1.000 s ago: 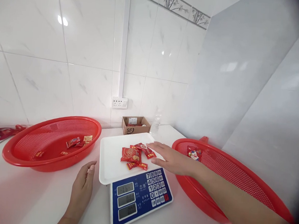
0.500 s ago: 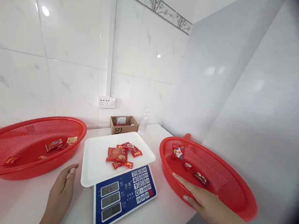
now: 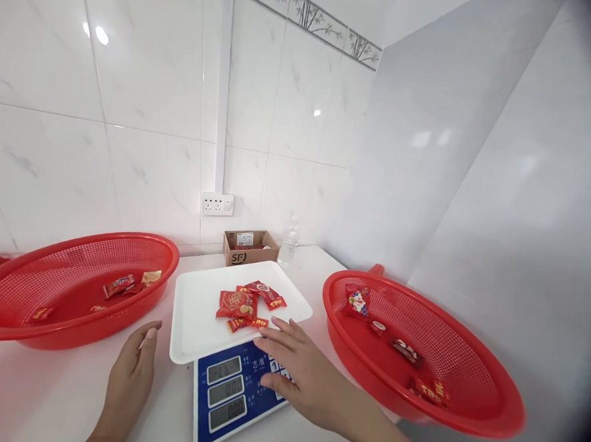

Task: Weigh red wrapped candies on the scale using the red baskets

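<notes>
A blue electronic scale [image 3: 232, 394] with a white tray [image 3: 197, 308] stands in front of me. Several red snack packets [image 3: 243, 304] lie on the tray. My right hand [image 3: 301, 371] hovers over the scale's keypad, fingers spread and empty, fingertips close to the packets. On the counter left of the scale rests my left hand [image 3: 130, 377], fingers loosely together, holding nothing. The red mesh basket on the right [image 3: 464, 405] holds several packets [image 3: 407, 351]. A second red mesh basket on the left [image 3: 28, 328] also holds a few packets [image 3: 121, 285].
A small cardboard box [image 3: 250, 247] and a clear plastic bottle [image 3: 289, 240] stand at the back against the tiled wall, below a power socket [image 3: 217, 204]. A white wall panel closes off the right side. The counter edge runs just below the scale.
My right hand went from the tray to the right basket's rim, then back over the scale's keypad. The right basket now shows more packets. The left hand has barely moved.
</notes>
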Available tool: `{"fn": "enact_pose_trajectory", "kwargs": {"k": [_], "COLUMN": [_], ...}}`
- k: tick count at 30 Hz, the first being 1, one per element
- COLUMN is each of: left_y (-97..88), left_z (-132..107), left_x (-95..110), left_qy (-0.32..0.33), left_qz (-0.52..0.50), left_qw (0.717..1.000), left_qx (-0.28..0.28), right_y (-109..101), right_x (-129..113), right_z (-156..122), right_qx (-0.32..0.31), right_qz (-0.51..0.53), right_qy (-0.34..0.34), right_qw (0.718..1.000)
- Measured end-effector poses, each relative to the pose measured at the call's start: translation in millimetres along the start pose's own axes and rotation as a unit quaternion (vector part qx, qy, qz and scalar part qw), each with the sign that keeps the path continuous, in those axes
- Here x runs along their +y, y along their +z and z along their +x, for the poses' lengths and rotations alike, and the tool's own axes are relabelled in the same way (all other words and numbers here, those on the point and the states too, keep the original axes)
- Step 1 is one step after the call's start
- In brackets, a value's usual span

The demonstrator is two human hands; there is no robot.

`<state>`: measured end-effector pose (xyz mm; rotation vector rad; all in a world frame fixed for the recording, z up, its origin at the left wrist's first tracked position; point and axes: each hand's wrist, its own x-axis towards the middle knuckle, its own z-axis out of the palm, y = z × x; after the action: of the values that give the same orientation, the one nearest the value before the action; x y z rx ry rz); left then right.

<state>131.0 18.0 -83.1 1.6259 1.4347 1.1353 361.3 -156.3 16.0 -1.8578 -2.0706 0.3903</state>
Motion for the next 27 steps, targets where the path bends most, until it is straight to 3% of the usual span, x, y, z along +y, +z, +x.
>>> {"fn": "enact_pose_trajectory", "kwargs": {"k": [2,6,12,16,21,24,27], "left_y": [-0.5,-0.4,0.6,1.4,1.5,2.0,2.5], "left_z": [-0.3,-1.0,-2.2,-1.8,-0.8,-0.9,-0.5], "left_x": [0.8,2.6,3.1,2.6,2.0,2.3,0.9], "left_qy": [-0.010,-0.019,-0.024,-0.020,-0.026,-0.027,-0.022], "left_qz": [-0.004,-0.010,-0.020,-0.026,-0.030,-0.028,-0.031], "left_qw": [1.000,1.000,0.999,0.999,0.999,0.999,0.999], "left_qx": [-0.002,-0.009,-0.017,-0.016,-0.018,-0.016,-0.011], "right_y": [7.7,14.3,6.5,2.6,2.6,1.7,0.8], "right_x": [3.1,18.1,40.7,51.0,48.6,48.2,53.6], "right_z": [17.1,36.9,50.9,66.7,79.3,82.5,85.2], "right_qx": [0.009,0.027,0.085,0.090,0.066,0.090,0.114], "right_qz": [-0.007,-0.037,-0.032,-0.029,0.004,0.017,0.010], "right_qy": [-0.009,0.036,0.081,0.145,0.124,0.109,0.139], "right_qw": [1.000,0.998,0.993,0.985,0.990,0.990,0.984]}}
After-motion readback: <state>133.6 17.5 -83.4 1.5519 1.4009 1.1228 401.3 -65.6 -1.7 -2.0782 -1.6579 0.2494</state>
